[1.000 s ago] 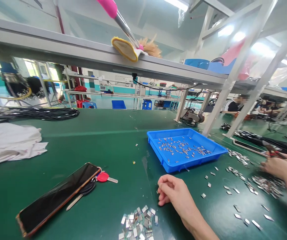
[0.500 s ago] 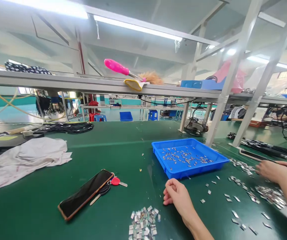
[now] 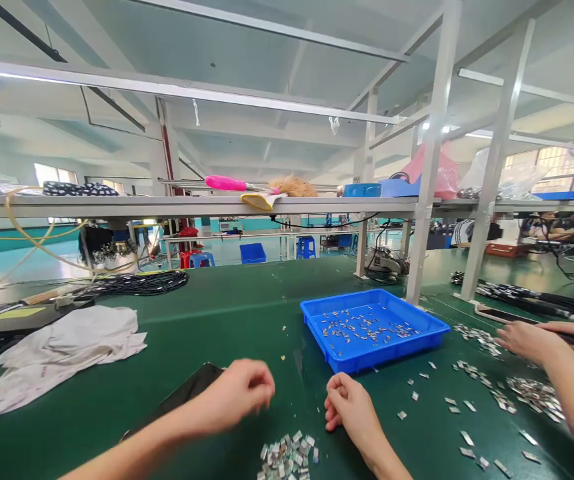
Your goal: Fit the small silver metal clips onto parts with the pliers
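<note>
My left hand (image 3: pixel 239 397) hangs over the green table with its fingers curled in, slightly blurred. It is above and right of a dark phone (image 3: pixel 189 393), which my forearm partly covers. My right hand (image 3: pixel 349 407) rests in front of the blue tray (image 3: pixel 354 363), thumb and fingers drawn together. Whatever either hand may hold is hidden. Below and between them lies a pile of small silvery metal pieces (image 3: pixel 289 457). Many small pieces (image 3: pixel 367 327) are scattered inside the tray.
At the right, a co-worker's hands (image 3: pixel 531 343) are over the table by loose metal pieces (image 3: pixel 537 393). A white cloth (image 3: pixel 77 347) lies at the left, near a bundle of black cables (image 3: pixel 141 283). A shelf (image 3: pixel 167 208) with upright posts (image 3: pixel 429 167) crosses behind.
My left hand has come into view from below, covering most of the phone and the keys. My right hand stays almost in place. The view has tilted up a little.
</note>
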Demonstrator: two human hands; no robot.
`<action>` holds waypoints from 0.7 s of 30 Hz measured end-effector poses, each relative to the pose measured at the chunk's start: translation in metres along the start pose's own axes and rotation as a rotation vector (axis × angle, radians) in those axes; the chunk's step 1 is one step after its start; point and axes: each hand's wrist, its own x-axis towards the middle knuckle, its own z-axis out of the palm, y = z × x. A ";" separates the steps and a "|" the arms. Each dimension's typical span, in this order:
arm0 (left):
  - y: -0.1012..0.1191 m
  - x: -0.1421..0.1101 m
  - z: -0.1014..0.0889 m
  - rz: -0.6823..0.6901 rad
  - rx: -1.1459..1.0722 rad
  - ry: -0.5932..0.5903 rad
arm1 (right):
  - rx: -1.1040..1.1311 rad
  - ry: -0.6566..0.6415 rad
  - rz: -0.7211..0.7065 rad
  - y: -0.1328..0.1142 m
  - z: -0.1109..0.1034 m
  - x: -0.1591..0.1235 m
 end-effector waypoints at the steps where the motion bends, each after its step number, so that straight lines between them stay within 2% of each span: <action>1: 0.002 0.023 -0.001 0.010 0.037 0.024 | 0.005 0.003 -0.004 0.000 0.001 0.000; 5: 0.000 0.121 0.007 -0.073 0.176 0.228 | 0.025 0.007 -0.008 -0.001 0.003 0.002; 7: -0.004 0.155 0.018 -0.129 0.223 0.277 | 0.032 0.007 -0.001 -0.003 0.004 0.001; 9: -0.007 0.175 0.030 -0.152 0.258 0.298 | 0.040 0.010 0.007 -0.007 0.004 0.001; 12: -0.007 0.191 0.043 -0.153 0.281 0.290 | 0.036 0.014 0.020 -0.013 0.004 0.002; 15: -0.006 0.198 0.047 -0.183 0.268 0.269 | 0.023 0.034 0.023 -0.017 0.003 0.004; 21: 0.001 0.183 0.043 -0.135 0.187 0.334 | -0.008 0.084 -0.004 -0.021 0.001 0.003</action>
